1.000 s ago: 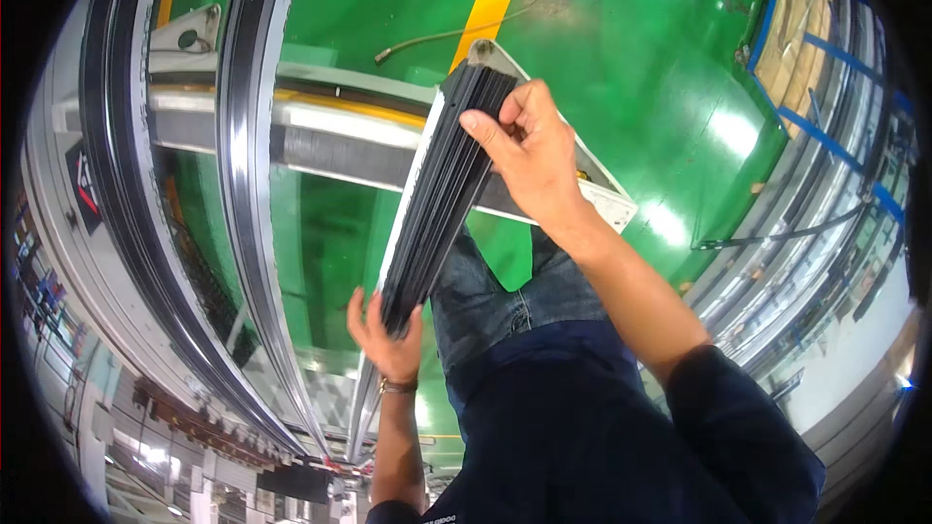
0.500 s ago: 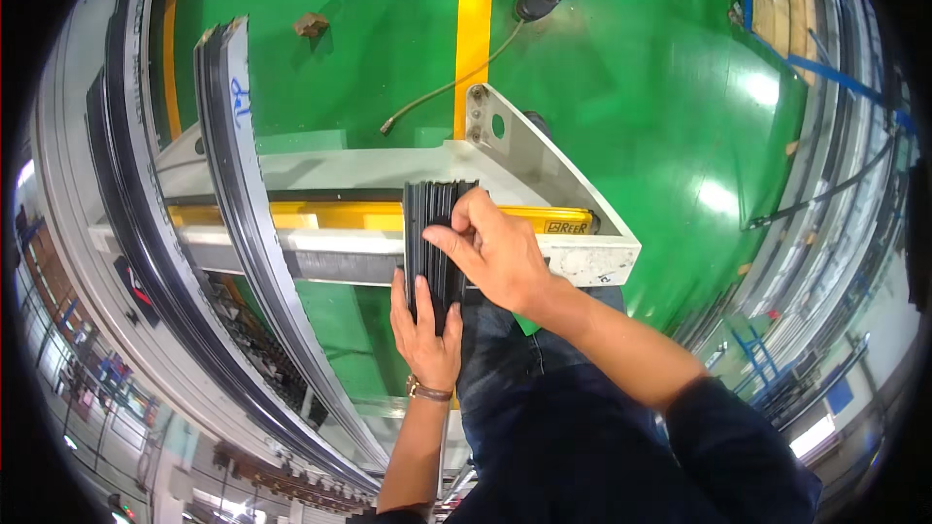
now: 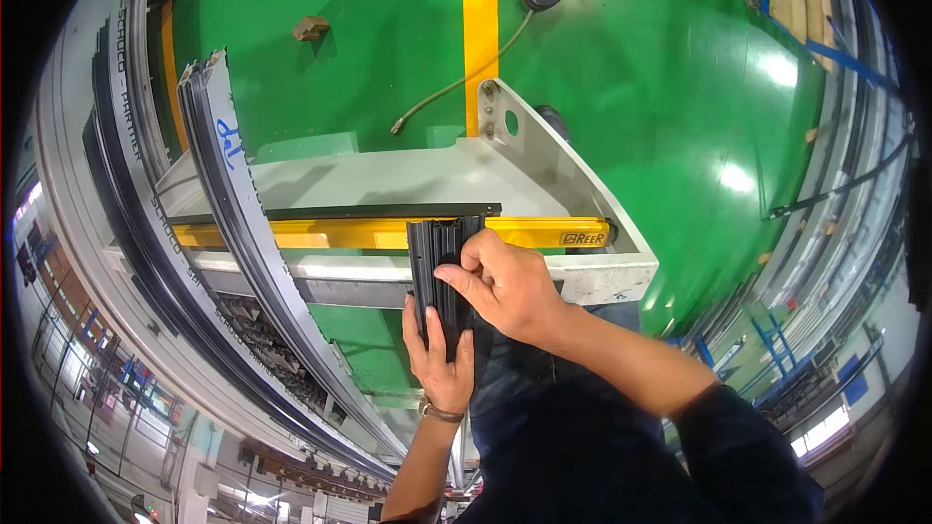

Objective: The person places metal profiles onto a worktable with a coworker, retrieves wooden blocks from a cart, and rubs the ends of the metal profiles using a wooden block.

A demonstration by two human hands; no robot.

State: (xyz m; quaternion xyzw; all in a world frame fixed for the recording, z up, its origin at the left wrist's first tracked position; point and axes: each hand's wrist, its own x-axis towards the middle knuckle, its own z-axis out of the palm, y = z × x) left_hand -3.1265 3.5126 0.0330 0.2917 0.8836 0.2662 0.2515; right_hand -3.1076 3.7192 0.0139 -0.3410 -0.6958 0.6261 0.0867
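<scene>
Centrally, black ribbed profile strip (image 3: 439, 267), upright, lower end against the grey machine frame (image 3: 592, 277); right hand (image 3: 505, 286) fingers closed on its side, left hand (image 3: 442, 364) cupped beneath with fingers wrapped up around it. Behind: yellow bar (image 3: 320, 233) with black-and-yellow label at right end. Left: curved aluminium profiles (image 3: 233, 194), blue handwritten mark. Green floor (image 3: 641, 78), yellow line (image 3: 479, 10), hose (image 3: 456, 82)

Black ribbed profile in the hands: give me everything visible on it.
The black profile is a matte, dark piece with lengthwise ribs or grooves, looking like rubber or plastic. It stands roughly upright in view, its top end against the yellow bar of the grey metal frame. The left hand cups its lower end from below; the right hand grips its right side, fingertips on the ribs. Its lower end is hidden.
</scene>
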